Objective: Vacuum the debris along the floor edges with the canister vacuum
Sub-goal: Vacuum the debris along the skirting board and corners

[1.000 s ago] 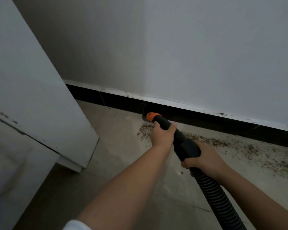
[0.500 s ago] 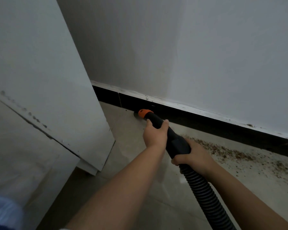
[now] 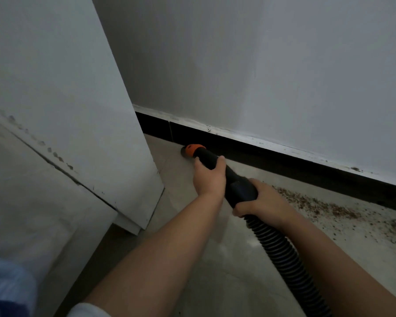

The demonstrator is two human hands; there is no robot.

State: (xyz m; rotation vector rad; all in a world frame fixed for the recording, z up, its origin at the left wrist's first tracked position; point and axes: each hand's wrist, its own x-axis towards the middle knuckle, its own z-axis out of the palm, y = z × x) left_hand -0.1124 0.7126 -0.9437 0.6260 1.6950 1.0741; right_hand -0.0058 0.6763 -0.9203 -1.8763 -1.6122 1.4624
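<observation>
A black vacuum nozzle with an orange collar (image 3: 192,150) points at the foot of the black baseboard (image 3: 272,156). My left hand (image 3: 209,177) grips the black tube just behind the collar. My right hand (image 3: 264,203) grips the thicker handle where the ribbed hose (image 3: 284,255) starts. The hose runs down to the lower right edge. Brown crumb-like debris (image 3: 325,207) lies on the beige floor along the baseboard, to the right of my hands. The canister is out of view.
A white cabinet or door panel (image 3: 78,124) stands on the left, its lower corner close to the nozzle. A white wall (image 3: 261,65) rises above the baseboard. Blue cloth (image 3: 7,287) shows at the bottom left.
The nozzle has slid left along the baseboard, away from the debris, toward the gap beside the white panel. A debris patch near the nozzle a second ago no longer shows. Both hands keep their grips.
</observation>
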